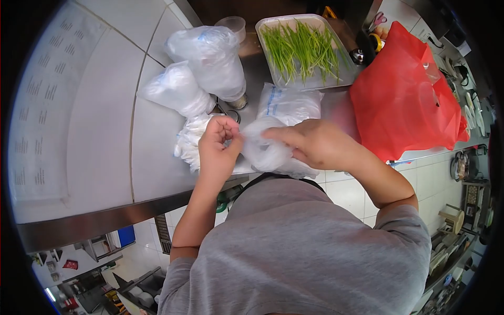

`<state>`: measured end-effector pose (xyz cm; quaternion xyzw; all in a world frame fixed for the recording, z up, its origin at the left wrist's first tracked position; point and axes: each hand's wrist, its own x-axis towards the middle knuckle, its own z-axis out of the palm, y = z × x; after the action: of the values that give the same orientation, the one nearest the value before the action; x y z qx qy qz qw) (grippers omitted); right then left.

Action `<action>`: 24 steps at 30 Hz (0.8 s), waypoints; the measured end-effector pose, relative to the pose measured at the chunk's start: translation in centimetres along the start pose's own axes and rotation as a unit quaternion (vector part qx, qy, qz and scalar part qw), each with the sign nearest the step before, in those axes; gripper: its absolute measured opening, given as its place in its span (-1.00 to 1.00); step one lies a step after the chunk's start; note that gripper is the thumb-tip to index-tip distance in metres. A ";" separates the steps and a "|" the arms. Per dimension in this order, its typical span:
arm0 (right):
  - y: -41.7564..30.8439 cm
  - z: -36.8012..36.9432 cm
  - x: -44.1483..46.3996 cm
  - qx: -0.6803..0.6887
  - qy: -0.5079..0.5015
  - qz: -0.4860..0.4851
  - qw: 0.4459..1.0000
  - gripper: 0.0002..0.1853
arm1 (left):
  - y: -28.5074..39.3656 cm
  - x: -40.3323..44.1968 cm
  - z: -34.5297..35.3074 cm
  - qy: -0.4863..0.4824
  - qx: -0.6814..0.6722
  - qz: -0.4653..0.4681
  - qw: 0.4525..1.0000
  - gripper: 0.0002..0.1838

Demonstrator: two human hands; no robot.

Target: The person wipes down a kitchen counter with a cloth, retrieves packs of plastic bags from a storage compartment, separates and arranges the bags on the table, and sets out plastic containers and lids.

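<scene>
A clear, thin plastic bag (266, 149), crumpled and partly blurred, is between my two hands near the counter's front edge. My left hand (219, 143) is closed, its fingers curled and pinching the bag's left edge. On the other side, my right hand (323, 143) grips the bag, with the index finger stretched across its top and the thumb lower down. Just behind it lies a flat pack of plastic bags (290, 102) with blue print. A bunch of white crumpled plastic (190, 142) sits left of my left hand.
Two bulging plastic bags (207, 58) stand at the back left beside a clear round tub (232, 26). Behind my hands is a white tray (281, 83) holding long green stalks (304, 52). A large red bag (404, 100) occupies the right side of the counter.
</scene>
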<state>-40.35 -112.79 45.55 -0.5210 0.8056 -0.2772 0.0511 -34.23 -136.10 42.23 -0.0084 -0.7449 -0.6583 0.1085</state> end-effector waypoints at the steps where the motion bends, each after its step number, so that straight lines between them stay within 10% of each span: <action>1: -0.4 -0.3 0.2 -0.024 -0.026 -0.015 0.999 -0.77 | 0.0 -0.2 0.2 -0.009 0.007 0.003 1.000 -0.73; 10: 0.4 1.1 -0.3 -0.046 0.062 -0.229 0.970 -0.85 | 4.0 -0.7 0.5 -0.177 0.374 0.219 0.884 -0.89; 16: 0.4 1.5 -0.6 -0.037 0.044 -0.312 0.948 -0.84 | 5.3 -1.0 0.0 -0.169 0.537 0.097 0.821 -0.94; 19: 0.3 1.8 -0.2 -0.071 0.092 -0.324 0.939 -0.86 | 3.9 -1.2 -0.5 -0.179 0.472 0.081 0.860 -0.95; 23: 1.0 2.2 -0.6 -0.021 0.130 -0.229 0.965 -0.89 | 1.1 -1.5 -4.6 -0.035 0.019 0.008 0.999 -0.90; 24: 1.4 2.3 -0.7 -0.031 0.140 -0.217 0.966 -0.88 | 0.3 -1.9 -5.2 -0.010 0.130 -0.054 0.990 -0.89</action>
<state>-40.34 -112.66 42.81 -0.6404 0.6809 -0.3266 -0.1400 -31.49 -140.90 42.79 0.0394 -0.8244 -0.5608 0.0656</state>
